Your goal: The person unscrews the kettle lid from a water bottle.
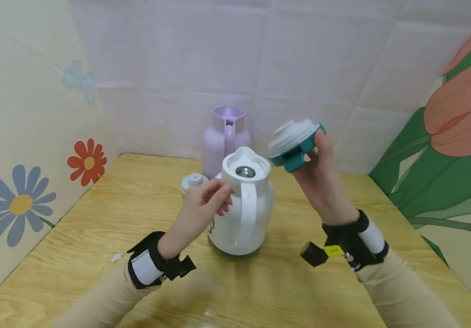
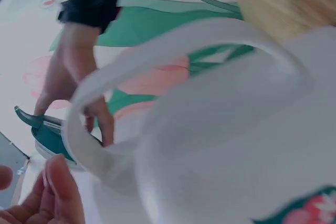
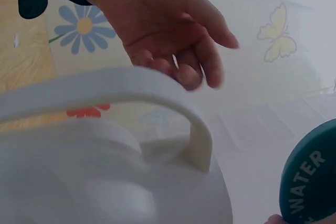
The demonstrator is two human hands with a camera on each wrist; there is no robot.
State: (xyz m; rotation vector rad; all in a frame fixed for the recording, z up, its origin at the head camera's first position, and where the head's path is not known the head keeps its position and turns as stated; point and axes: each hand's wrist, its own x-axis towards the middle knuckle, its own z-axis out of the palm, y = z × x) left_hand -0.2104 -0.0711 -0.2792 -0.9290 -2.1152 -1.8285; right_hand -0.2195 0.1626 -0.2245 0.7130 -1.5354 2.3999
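Observation:
My right hand (image 1: pixel 321 182) grips a green and white jug lid (image 1: pixel 294 139) in the air, right of the white thermos jug (image 1: pixel 265 209). The lid is tilted, its white stepped side up; the right wrist view shows lettering on its green face (image 3: pixel 310 177). Upright on the table, the jug has its mouth uncovered and its handle (image 1: pixel 248 214) toward me. My left hand (image 1: pixel 202 205) is just left of the jug's neck, fingers loosely bent and holding nothing. In the left wrist view, the jug handle (image 2: pixel 152 56) partly hides the lid.
Behind the white jug stands a lilac jug (image 1: pixel 212 146), its top also uncovered. A pale round lid (image 1: pixel 194 180) lies on the wooden table (image 1: pixel 108 205) left of it. A small white scrap (image 1: pixel 116 257) lies near my left wrist. Decorated walls border the table.

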